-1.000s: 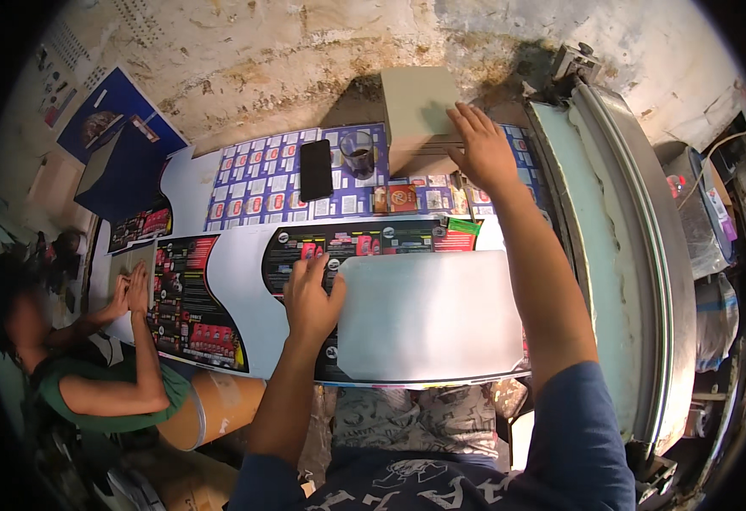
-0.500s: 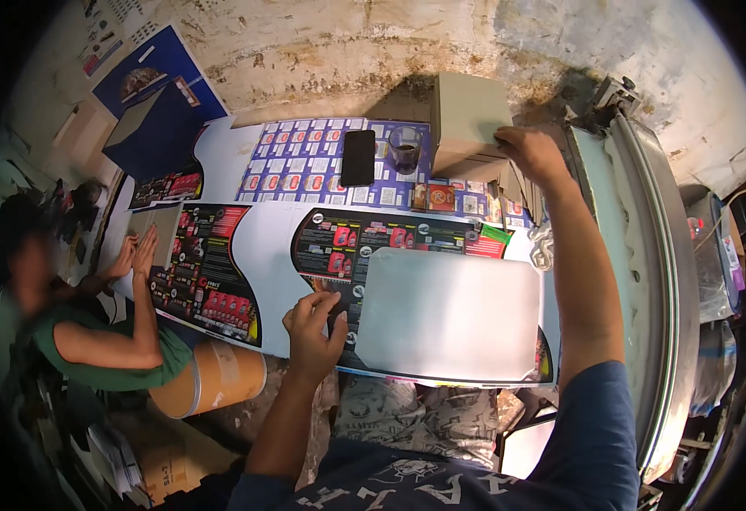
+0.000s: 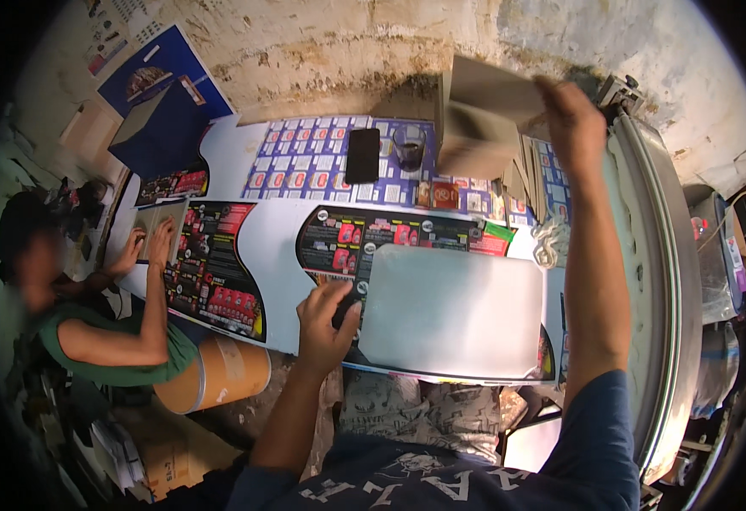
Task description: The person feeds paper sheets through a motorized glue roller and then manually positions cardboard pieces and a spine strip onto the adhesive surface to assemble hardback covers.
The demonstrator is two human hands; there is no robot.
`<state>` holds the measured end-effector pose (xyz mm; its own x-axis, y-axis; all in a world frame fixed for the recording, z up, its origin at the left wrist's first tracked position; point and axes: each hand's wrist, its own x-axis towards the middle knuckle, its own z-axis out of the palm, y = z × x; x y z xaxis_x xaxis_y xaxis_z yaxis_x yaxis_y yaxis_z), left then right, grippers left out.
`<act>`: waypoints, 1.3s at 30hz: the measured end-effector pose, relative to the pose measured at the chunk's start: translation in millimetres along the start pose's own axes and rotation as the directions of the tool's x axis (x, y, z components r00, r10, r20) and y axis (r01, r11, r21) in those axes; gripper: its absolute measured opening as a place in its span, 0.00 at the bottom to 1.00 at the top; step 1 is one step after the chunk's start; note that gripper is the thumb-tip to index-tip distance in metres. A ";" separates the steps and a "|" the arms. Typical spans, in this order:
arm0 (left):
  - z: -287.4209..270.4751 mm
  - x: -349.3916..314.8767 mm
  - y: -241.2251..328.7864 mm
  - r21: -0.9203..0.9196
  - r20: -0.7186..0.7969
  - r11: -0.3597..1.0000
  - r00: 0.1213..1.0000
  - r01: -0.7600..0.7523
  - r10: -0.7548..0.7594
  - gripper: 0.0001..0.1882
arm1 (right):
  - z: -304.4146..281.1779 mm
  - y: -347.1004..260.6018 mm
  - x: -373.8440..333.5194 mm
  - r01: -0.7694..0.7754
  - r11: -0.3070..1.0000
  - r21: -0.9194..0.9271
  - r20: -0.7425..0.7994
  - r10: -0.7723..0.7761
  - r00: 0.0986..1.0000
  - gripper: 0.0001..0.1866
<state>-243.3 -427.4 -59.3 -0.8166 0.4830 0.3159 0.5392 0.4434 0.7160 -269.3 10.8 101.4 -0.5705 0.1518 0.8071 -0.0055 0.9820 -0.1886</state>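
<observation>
My right hand grips the edge of a grey-brown cardboard sheet, tilted up above a tall stack of similar board by the wall. The sheet is slightly blurred. My left hand hovers at the left edge of a pale, blank sheet with rounded corners, its fingers curled toward the thumb. Something dark shows between thumb and fingers; its kind is hidden. Beneath the pale sheet lies a black printed sheet with red pictures.
A glass of dark liquid and a black phone stand close left of the stack. White cord lies bundled at right, beside a metal-edged machine. At left, a co-worker presses both hands on a board near a blue box.
My right hand has risen from the stack's right edge, lifting one cardboard sheet with it. My left hand has shifted slightly. The co-worker's hands have moved over their board.
</observation>
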 end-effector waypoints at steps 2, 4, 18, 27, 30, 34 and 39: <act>1.2 12.7 12.4 -0.191 -0.003 0.981 0.999 0.035 -0.036 0.21 | -26.6 -45.0 -10.2 -0.061 0.982 0.177 -0.019 0.066 0.998 0.09; 13.3 25.9 35.7 -0.291 -0.095 0.957 0.995 -0.002 -0.027 0.23 | -49.8 -77.4 -30.9 -0.148 0.922 0.359 0.066 0.133 0.989 0.09; 57.5 -9.6 4.4 -0.681 0.561 0.320 0.750 0.659 -0.350 0.22 | -30.1 -158.5 -265.6 -0.930 0.076 0.359 0.762 0.552 0.340 0.25; 4.6 30.6 -38.9 0.121 0.552 0.989 0.834 -0.088 0.006 0.46 | -11.5 -148.3 -288.8 -0.964 0.092 0.250 0.741 0.623 0.252 0.24; 1.9 32.5 -52.9 0.139 0.659 0.982 0.752 -0.127 0.004 0.50 | -2.8 -150.8 -292.1 -0.966 0.122 0.228 0.741 0.621 0.253 0.24; 5.6 32.8 -58.4 0.143 0.710 0.971 0.703 -0.192 0.034 0.49 | 2.1 -151.7 -292.6 -0.980 0.114 0.165 0.755 0.625 0.200 0.25; 7.0 31.6 -57.2 0.192 0.719 0.954 0.695 -0.229 0.022 0.48 | 5.0 -154.4 -293.7 -0.976 0.155 0.152 0.742 0.635 0.217 0.22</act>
<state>-298.5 -432.2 -94.6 -0.4080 0.8880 -0.2120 0.7408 0.4577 0.4916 -105.0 -186.0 -109.3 -0.7363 0.5730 -0.3598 0.4308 -0.0130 -0.9023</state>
